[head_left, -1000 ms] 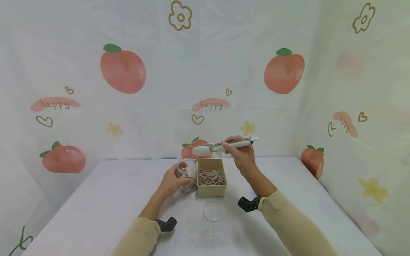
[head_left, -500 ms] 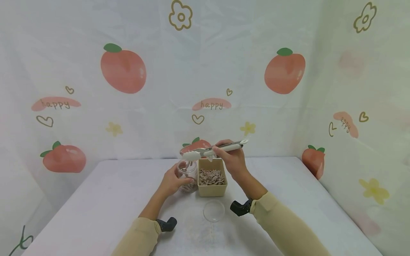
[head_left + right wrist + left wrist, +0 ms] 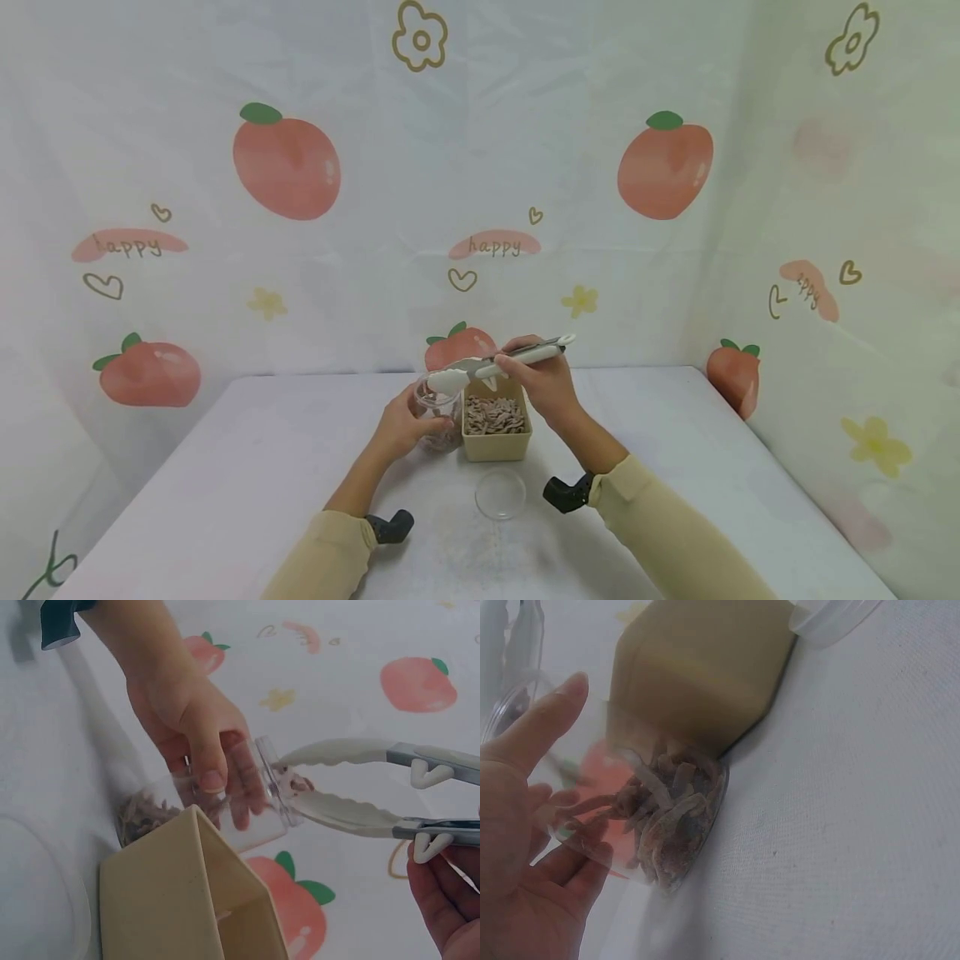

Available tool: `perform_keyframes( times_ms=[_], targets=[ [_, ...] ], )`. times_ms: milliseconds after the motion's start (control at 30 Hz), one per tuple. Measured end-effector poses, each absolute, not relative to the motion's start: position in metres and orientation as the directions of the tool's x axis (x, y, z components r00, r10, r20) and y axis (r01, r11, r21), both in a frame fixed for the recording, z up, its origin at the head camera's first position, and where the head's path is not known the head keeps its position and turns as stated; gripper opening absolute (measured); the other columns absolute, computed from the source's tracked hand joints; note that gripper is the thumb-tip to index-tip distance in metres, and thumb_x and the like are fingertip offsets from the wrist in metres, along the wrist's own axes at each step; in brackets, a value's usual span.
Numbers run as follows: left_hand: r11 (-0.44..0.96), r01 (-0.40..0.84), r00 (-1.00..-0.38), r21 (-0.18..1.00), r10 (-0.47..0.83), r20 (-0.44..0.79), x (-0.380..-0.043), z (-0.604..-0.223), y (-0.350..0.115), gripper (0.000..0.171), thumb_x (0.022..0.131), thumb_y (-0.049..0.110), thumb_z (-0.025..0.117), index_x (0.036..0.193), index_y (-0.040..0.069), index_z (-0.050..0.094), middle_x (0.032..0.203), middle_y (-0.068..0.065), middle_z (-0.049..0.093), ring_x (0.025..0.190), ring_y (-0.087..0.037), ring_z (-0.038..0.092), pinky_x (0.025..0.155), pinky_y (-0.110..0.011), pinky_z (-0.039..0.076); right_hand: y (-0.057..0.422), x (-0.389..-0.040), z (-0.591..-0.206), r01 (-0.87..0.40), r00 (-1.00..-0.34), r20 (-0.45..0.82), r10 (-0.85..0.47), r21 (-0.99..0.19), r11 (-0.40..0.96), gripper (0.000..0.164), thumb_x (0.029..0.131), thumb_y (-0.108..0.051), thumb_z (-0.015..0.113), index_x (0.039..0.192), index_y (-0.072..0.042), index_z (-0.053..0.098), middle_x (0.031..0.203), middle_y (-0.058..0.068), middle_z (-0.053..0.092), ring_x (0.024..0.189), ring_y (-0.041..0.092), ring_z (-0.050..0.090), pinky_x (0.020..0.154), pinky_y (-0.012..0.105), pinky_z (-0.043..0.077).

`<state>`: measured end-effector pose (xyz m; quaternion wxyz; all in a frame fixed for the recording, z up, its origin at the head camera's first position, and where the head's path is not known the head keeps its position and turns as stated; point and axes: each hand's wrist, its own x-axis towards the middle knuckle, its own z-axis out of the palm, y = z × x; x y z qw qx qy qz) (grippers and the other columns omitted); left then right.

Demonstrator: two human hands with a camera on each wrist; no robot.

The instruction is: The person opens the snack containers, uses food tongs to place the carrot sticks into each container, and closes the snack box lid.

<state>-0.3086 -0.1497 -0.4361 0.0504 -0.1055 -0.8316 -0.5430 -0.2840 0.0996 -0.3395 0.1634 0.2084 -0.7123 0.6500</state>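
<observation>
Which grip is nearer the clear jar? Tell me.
Left: the left grip holds the clear jar; the right grip is apart, to its right, holding tongs.

You have room over the tabletop (image 3: 262, 467) at left; tongs (image 3: 486, 371) obstruct the jar's (image 3: 671, 817) mouth, the box (image 3: 497, 450) its right side.

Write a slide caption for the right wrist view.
Left hand grips a clear cylindrical jar beside a beige rectangular box; brown strips show between grey and white scalloped tongs at the jar's mouth.
</observation>
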Motion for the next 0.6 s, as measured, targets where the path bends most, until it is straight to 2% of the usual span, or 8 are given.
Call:
perform_keyframes(
  times_ms=[200, 333, 467, 600],
  targets=[
    [0.416, 0.240, -0.971, 0.877, 0.115, 0.211, -0.309, -0.436, -0.150, 0.083, 0.073, 0.025, 0.087, 0.143, 0.008, 0.045, 0.135, -0.013, 0.055, 0.122, -0.034, 0.052, 0.099, -0.050, 0.042, 0.106, -0.284, -0.338, -0.524, -0.851, 0.518, -0.085, -0.847, 0.085, 0.021, 0.086, -0.014, 0.075, 0.100, 0.000, 0.067, 0.092, 0.011, 0.070, 0.082, 0.019, 0.064, 0.074, 0.030, 0.053],
    [0.400, 0.250, -0.968, 0.882, 0.121, 0.220, -0.309, -0.437, -0.149, 0.079, 0.073, 0.022, 0.087, 0.140, 0.009, 0.047, 0.136, -0.010, 0.056, 0.119, -0.031, 0.053, 0.098, -0.048, 0.043, 0.109, -0.285, -0.337, -0.551, -0.833, 0.548, -0.079, -0.834, 0.029, 0.020, 0.086, -0.008, 0.073, 0.100, 0.004, 0.066, 0.097, 0.016, 0.071, 0.091, 0.020, 0.067, 0.080, 0.031, 0.053],
    [0.397, 0.251, -0.968, 0.883, 0.122, 0.220, -0.310, -0.438, -0.149, 0.079, 0.072, 0.022, 0.088, 0.139, 0.009, 0.048, 0.136, -0.009, 0.056, 0.124, -0.033, 0.051, 0.101, -0.049, 0.040, 0.115, -0.286, -0.336, -0.564, -0.822, 0.565, -0.062, -0.825, -0.035, 0.021, 0.086, -0.002, 0.072, 0.102, 0.008, 0.064, 0.102, 0.020, 0.069, 0.098, 0.024, 0.067, 0.084, 0.031, 0.053],
    [0.393, 0.251, -0.968, 0.884, 0.122, 0.221, -0.310, -0.437, -0.149, 0.079, 0.072, 0.023, 0.087, 0.139, 0.010, 0.048, 0.137, -0.009, 0.056, 0.128, -0.034, 0.048, 0.104, -0.050, 0.038, 0.124, -0.287, -0.337, -0.551, -0.832, 0.552, -0.052, -0.834, -0.037, 0.023, 0.086, -0.001, 0.071, 0.105, 0.010, 0.062, 0.107, 0.025, 0.066, 0.106, 0.032, 0.064, 0.086, 0.029, 0.052]
  ],
)
